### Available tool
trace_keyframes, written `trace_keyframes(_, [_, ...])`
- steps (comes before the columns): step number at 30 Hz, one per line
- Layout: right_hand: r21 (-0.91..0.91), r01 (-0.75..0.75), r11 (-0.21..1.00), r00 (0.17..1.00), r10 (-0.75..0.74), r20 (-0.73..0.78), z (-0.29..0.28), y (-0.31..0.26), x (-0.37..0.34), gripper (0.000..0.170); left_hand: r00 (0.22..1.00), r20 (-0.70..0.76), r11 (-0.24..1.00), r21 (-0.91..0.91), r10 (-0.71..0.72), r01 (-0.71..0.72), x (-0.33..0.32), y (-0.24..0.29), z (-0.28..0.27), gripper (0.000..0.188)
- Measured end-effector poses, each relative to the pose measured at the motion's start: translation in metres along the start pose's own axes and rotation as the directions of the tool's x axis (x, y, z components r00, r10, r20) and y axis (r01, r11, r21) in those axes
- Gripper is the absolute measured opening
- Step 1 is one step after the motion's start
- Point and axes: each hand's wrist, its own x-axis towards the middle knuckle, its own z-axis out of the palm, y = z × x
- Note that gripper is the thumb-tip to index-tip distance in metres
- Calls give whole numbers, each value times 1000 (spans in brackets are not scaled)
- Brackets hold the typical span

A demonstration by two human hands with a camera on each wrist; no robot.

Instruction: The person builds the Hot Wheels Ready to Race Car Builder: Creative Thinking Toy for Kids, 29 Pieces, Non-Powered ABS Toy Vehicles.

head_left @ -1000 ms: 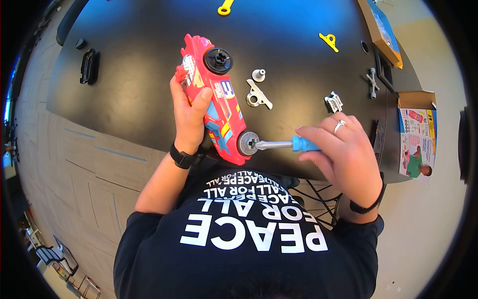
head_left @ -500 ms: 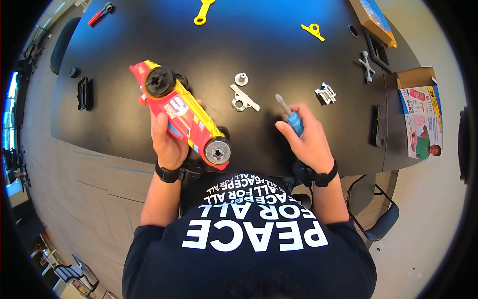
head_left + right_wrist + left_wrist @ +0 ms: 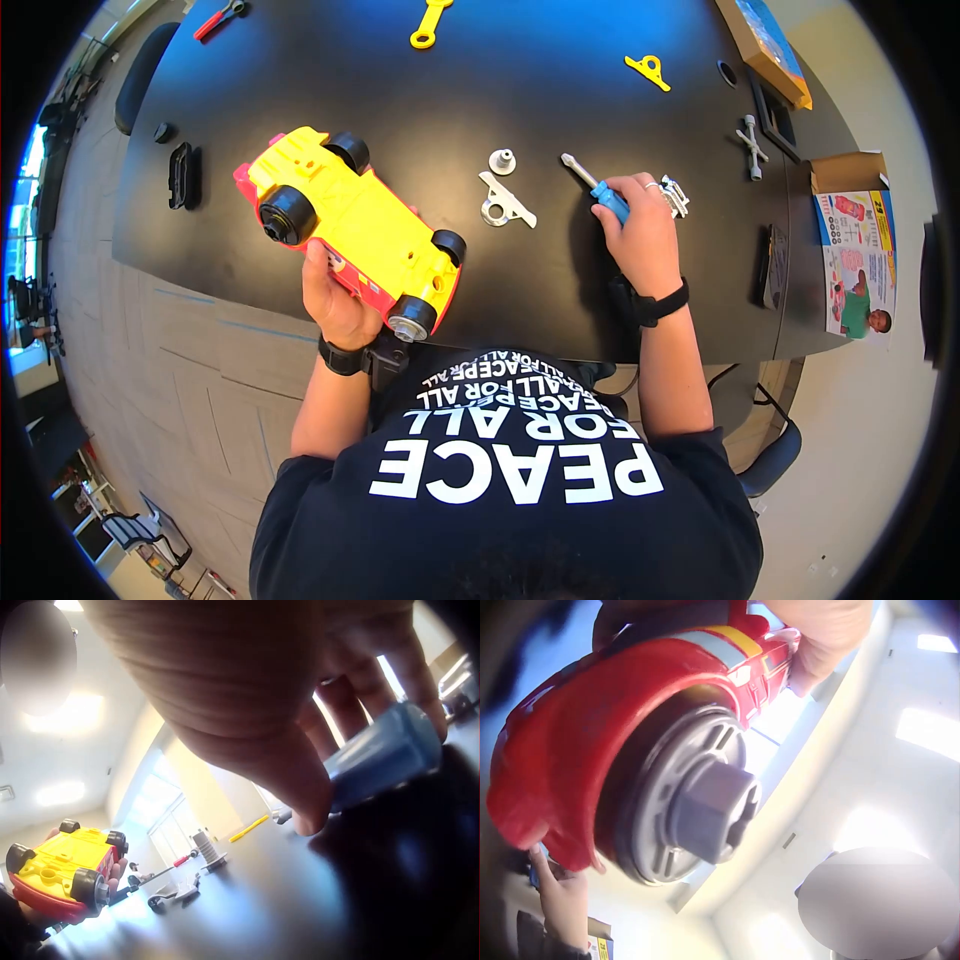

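Observation:
My left hand [image 3: 342,303] grips the red toy car by its side, with the yellow underside [image 3: 365,220] turned up in the head view. In the left wrist view a grey wheel nut [image 3: 712,810] sticks out from the centre of one wheel. My right hand [image 3: 645,235] holds the blue handle [image 3: 612,202] of a screwdriver between thumb and fingers, low over the table, its grey tip pointing away to the left. Between the hands lie a grey winged part [image 3: 508,203] and a small grey round part [image 3: 502,161].
Silver pieces [image 3: 676,195] lie beside my right hand. Farther off are a yellow wrench [image 3: 431,25], a yellow winged part [image 3: 649,72], a red-handled tool [image 3: 213,24] and a grey cross-shaped tool [image 3: 751,147]. A black part [image 3: 181,176] lies left, a printed box [image 3: 856,245] right.
The screwdriver has come away from the car's wheel and moved right with my right hand, down near the table. My left hand has moved left and turned the car's underside up.

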Motion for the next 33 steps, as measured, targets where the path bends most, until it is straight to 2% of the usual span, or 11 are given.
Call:
trace_keyframes(2, [-6, 2, 1000, 1000, -2, -26, -2, -7, 1, 33, 990, -138, 996, 85, 30, -19, -5, -1, -9, 93])
trace_keyframes(4, [-9, 4, 1000, 999, -4, -49, -5, -19, 2, 32, 997, -72, 998, 65, 14, -9, -5, -1, -5, 93])
trace_keyframes(7, [129, 356, 925, 934, -349, -77, 1, -40, 5, 34, 997, -75, 999, 52, 15, -11, -3, -1, 13, 94])
trace_keyframes(12, [160, 312, 937, 916, -341, 212, 34, -72, 2, 41, 974, -222, 993, 114, 41, -16, -3, -4, -16, 100])
trace_keyframes(14, [157, 326, 932, 910, -354, 215, 40, -69, 2, 42, 993, 113, 998, 58, -19, 13, -2, -4, -18, 95])
trace_keyframes(17, [185, 333, 925, 897, -371, 240, 36, -73, 2, 37, 999, -35, 954, 301, 2, 8, -3, 2, -6, 90])
trace_keyframes(18, [172, 334, 927, 894, -369, 253, 31, -77, 1, 33, 999, -44, 979, 202, -18, 26, 0, 4, 3, 83])
trace_keyframes(21, [162, 366, 917, 891, -395, 224, 30, -74, -2, 25, 983, -176, 963, 269, 52, -2, 1, 5, 11, 77])
trace_keyframes(27, [379, 89, 921, 957, -185, 225, 13, -74, -11, 29, 981, -168, 965, 259, 92, -46, 0, -4, 7, 57])
trace_keyframes(29, [751, -108, 651, 963, -120, 242, 12, -78, -14, 31, 983, -150, 975, 214, 101, -67, 0, -7, 9, 55])
trace_keyframes(33, [803, -81, 591, 975, -122, 188, 17, -96, -17, 29, 979, -117, 963, 228, 170, -140, 4, -21, 21, 64])
